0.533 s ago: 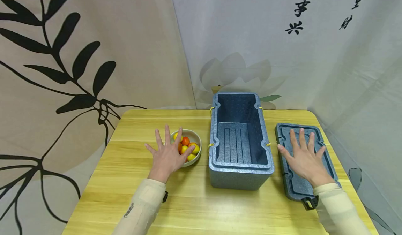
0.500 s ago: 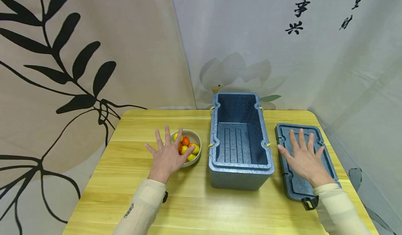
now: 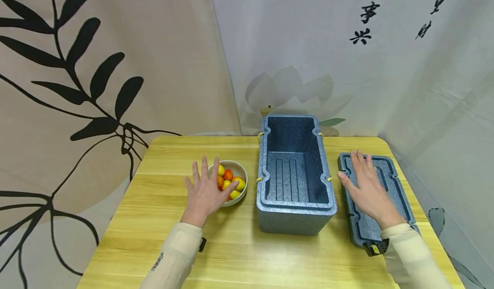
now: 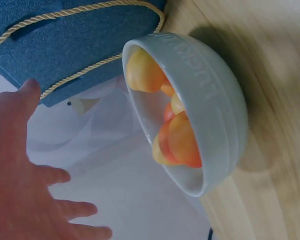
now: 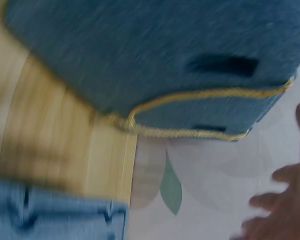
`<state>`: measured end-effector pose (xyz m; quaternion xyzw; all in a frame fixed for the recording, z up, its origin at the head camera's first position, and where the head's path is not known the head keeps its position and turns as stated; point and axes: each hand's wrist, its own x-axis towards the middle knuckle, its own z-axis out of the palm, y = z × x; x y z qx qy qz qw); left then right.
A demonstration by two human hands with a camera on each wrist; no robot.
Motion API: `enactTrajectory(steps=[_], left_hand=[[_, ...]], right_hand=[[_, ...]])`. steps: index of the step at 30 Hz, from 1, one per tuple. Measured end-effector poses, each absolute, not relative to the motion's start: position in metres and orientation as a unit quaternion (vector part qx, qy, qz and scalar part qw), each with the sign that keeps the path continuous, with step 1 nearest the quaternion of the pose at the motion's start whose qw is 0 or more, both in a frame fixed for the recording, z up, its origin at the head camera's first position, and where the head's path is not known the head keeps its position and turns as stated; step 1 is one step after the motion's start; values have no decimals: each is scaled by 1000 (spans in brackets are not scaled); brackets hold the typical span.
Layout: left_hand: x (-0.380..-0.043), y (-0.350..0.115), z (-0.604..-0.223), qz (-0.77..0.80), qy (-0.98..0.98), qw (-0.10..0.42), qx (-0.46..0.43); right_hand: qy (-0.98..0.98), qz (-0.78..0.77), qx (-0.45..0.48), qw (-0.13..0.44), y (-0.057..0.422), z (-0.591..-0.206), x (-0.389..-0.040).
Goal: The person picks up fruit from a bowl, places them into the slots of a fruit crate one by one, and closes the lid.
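My left hand (image 3: 204, 197) hovers with spread fingers over the left side of a white bowl (image 3: 245, 189). Small yellow, orange and red fruits (image 3: 228, 174) lie in the bowl; my hand partly hides them in the head view. In the left wrist view the hand (image 4: 20, 175) is apart from the bowl (image 4: 215, 100). My right hand (image 3: 370, 192), fingers straight and closer together, is above a blue-grey foam lid (image 3: 391, 182) lying on the table. Between the hands stands a deep blue-grey foam box (image 3: 295, 222), uncovered, with nothing seen inside. The right wrist view is blurred.
The wooden table (image 3: 154, 220) carries the box, bowl and lid. Yellow rope (image 5: 205, 94) runs along the box's sides. A printed cloth (image 3: 173, 57) hangs behind the table, and the box stands near the table's back edge.
My right hand has turned and its fingers have drawn together, shifting slightly left and away over the lid. The left hand's fingers have come a little closer together. The head view has tipped slightly.
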<state>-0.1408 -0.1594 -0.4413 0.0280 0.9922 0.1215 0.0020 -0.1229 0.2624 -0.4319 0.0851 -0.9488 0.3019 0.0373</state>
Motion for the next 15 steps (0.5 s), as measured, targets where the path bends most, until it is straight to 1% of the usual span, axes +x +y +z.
enactTrajectory(steps=[5,9,15], left_hand=[[-141,-164,-444,173,984,-30,33],[-141,-165,-447,222,973,-56,34],[-142,-167,-454,278,956,-76,50]], right_hand=[[-885,449,112,41,247,-425,-131],[-833,535,138,34,235,-425,-138],[-795,583,164,32,226,-430,-143]])
